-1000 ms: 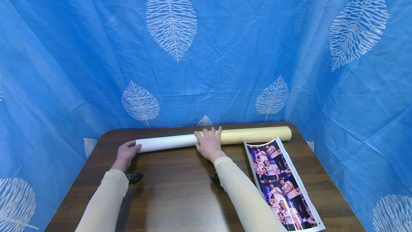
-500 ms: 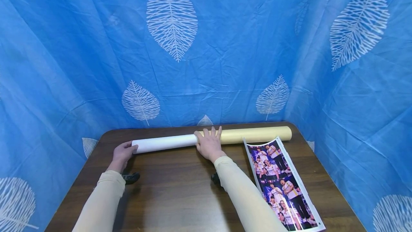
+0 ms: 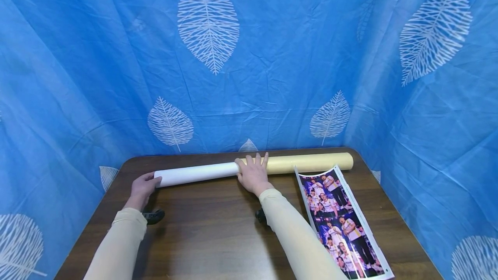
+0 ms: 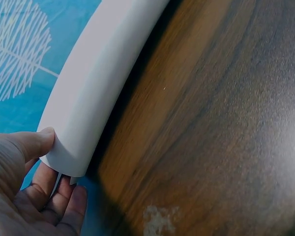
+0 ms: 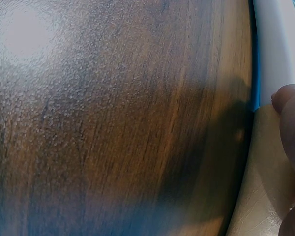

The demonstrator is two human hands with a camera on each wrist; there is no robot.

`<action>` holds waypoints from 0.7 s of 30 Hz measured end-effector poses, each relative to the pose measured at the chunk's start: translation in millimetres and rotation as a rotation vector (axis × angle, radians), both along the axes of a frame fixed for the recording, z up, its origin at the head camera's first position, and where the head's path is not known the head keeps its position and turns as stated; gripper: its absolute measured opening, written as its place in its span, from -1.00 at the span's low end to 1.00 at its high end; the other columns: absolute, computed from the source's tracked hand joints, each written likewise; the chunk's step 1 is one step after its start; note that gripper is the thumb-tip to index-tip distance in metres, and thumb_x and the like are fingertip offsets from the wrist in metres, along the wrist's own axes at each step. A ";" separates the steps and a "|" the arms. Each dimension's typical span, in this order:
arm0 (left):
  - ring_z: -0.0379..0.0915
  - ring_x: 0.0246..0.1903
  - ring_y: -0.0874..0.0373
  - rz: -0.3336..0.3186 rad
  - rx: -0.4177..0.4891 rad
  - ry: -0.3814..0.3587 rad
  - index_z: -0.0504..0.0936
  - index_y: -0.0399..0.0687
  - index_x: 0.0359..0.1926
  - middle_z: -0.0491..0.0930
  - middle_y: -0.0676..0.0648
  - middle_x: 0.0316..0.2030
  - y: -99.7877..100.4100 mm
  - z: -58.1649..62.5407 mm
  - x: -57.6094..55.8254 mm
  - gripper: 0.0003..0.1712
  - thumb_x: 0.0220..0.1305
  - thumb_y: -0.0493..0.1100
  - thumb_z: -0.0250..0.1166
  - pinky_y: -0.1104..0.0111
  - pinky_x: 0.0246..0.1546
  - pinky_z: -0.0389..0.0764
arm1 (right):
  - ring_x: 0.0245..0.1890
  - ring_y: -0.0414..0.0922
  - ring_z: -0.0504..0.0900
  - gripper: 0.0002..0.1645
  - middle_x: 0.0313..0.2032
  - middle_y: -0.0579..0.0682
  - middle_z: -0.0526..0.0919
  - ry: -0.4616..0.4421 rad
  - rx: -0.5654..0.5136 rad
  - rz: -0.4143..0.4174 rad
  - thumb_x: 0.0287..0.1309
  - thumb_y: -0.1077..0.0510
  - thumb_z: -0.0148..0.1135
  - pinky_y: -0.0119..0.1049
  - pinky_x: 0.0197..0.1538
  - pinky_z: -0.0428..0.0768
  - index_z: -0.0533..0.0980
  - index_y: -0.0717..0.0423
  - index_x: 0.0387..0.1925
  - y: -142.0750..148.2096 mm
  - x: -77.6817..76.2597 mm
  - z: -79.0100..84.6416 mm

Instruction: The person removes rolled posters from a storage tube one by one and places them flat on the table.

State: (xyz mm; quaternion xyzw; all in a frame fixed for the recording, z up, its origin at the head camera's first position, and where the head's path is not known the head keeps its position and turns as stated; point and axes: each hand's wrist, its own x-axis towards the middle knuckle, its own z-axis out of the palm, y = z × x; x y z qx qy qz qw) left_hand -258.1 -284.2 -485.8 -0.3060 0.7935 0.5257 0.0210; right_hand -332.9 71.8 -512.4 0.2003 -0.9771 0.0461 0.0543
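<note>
so left hand [image 3: 142, 187] pinches white roll [image 3: 198, 173], right hand [image 3: 253, 177] touches yellow tube [image 3: 311, 163].

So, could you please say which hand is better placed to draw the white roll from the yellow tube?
Probably the left hand: it pinches the white roll at its free end, while the right hand rests on the yellow tube near its mouth, better placed to steady it.

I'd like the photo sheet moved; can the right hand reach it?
Likely yes: the photo sheet lies just right of the right hand, nothing between them, though that hand must leave the yellow tube.
</note>
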 end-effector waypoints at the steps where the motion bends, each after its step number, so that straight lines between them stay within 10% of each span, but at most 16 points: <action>1: 0.12 0.39 -0.41 0.003 0.001 0.000 0.17 -0.37 0.52 0.11 -0.49 0.47 -0.9 -0.1 0.6 -0.30 0.56 -0.10 0.12 -0.18 0.38 0.24 | 0.43 0.36 0.18 -0.39 0.30 0.07 0.45 0.001 0.001 0.000 0.38 -0.22 0.23 0.47 0.42 -0.20 0.37 -0.39 0.41 0.0 0.1 0.2; 21: 0.07 0.42 -0.43 0.039 -0.013 0.001 0.13 -0.40 0.52 0.09 -0.50 0.47 -14.4 0.1 10.1 -0.29 0.57 -0.10 0.10 -0.18 0.39 0.22 | 0.43 0.35 0.17 -0.36 0.29 0.06 0.45 0.004 -0.003 -0.001 0.36 -0.24 0.23 0.48 0.41 -0.26 0.36 -0.41 0.42 0.0 -5.0 -8.8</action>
